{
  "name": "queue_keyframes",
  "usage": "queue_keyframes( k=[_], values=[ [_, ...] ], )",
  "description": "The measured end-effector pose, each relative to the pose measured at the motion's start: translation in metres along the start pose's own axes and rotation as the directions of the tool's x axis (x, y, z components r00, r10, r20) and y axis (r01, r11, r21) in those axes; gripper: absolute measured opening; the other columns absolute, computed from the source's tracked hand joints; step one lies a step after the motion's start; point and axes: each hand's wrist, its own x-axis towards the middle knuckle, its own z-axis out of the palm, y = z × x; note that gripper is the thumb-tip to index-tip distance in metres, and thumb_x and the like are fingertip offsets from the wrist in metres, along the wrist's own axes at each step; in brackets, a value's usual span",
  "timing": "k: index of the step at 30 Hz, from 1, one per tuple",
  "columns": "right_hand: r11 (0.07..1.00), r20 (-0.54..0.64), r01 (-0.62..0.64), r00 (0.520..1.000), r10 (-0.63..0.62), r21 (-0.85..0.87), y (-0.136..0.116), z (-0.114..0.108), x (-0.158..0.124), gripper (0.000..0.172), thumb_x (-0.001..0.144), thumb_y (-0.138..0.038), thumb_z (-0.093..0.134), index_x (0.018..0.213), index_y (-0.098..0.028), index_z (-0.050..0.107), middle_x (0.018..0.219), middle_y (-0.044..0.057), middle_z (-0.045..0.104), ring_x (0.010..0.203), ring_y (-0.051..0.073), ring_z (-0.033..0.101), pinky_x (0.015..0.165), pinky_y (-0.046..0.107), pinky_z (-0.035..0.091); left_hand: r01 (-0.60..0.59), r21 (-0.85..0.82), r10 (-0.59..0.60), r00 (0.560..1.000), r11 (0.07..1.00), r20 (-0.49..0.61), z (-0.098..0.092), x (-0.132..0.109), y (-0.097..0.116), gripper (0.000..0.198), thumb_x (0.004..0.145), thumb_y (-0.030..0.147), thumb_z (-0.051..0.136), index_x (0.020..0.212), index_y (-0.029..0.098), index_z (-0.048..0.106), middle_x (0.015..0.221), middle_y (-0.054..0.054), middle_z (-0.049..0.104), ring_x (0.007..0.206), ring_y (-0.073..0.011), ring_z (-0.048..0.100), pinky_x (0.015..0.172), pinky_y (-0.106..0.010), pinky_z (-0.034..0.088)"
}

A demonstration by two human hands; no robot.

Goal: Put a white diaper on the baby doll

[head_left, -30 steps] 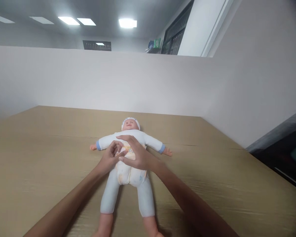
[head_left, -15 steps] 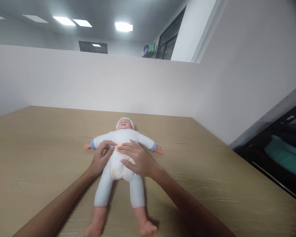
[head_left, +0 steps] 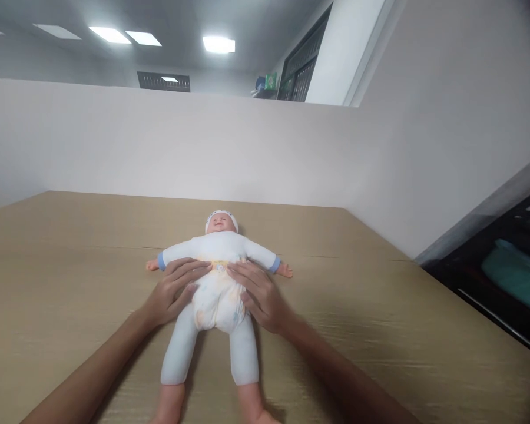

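Note:
A baby doll (head_left: 223, 240) in a white suit with blue cuffs and a white cap lies on its back, its feet toward me. Round its hips sits a white diaper (head_left: 218, 300) with a yellow waistband and pale prints. My left hand (head_left: 172, 291) rests on the left side of the diaper's waist, fingers stretched out and lying flat. On the right side of the waist lies my right hand (head_left: 260, 294), its fingers likewise extended. A strip of the waistband shows between my fingertips.
The doll lies on a wood-toned table (head_left: 79, 265). Behind the table stands a low pale wall (head_left: 172, 141). At the right, below the table's edge, is a black rack (head_left: 459, 265) with a teal item (head_left: 516, 277) in it.
My hands have moved apart from the middle of the waist toward its two sides. More of the diaper's front and yellow waistband now shows. The view has shifted slightly.

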Motion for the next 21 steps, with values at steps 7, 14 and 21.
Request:
queue_keyframes(
  k=[7,14,21],
  values=[
    [0.997,0.083,0.031,0.996,-0.025,-0.075,0.000,-0.007,0.001,0.060,0.121,-0.038,0.041,0.180,-0.031,0.037,0.179,0.003,0.053,0.172,0.028,0.041,0.143,0.058,0.030,-0.036,0.062,0.035,0.999,0.997,0.021,0.000,0.001,-0.004,0.055,0.118,0.022,0.044,0.171,0.034,0.054,0.166,-0.005,0.066,0.152,-0.0296,0.053,0.126,-0.049,0.038],
    [0.949,-0.260,-0.243,0.947,0.188,-0.199,0.033,-0.015,-0.014,0.051,0.116,-0.032,0.049,0.167,-0.028,0.057,0.161,0.011,0.070,0.154,0.031,0.061,0.131,0.056,0.045,0.159,0.145,-0.129,0.971,0.976,-0.201,-0.006,-0.003,-0.015,0.052,0.121,0.035,0.039,0.172,0.026,0.047,0.160,-0.012,0.069,0.145,-0.0322,0.059,0.123,-0.051,0.041],
    [0.835,-0.239,-0.462,0.883,0.403,-0.298,0.080,-0.017,-0.032,0.054,0.104,-0.041,0.067,0.153,-0.018,0.065,0.146,0.021,0.075,0.131,0.042,0.069,0.113,0.061,0.053,0.563,0.299,-0.550,0.825,0.771,-0.134,-0.009,-0.016,-0.053,0.067,0.105,0.059,0.063,0.155,0.015,0.057,0.157,-0.022,0.066,0.144,-0.0436,0.057,0.123,-0.060,0.042]
  ],
)
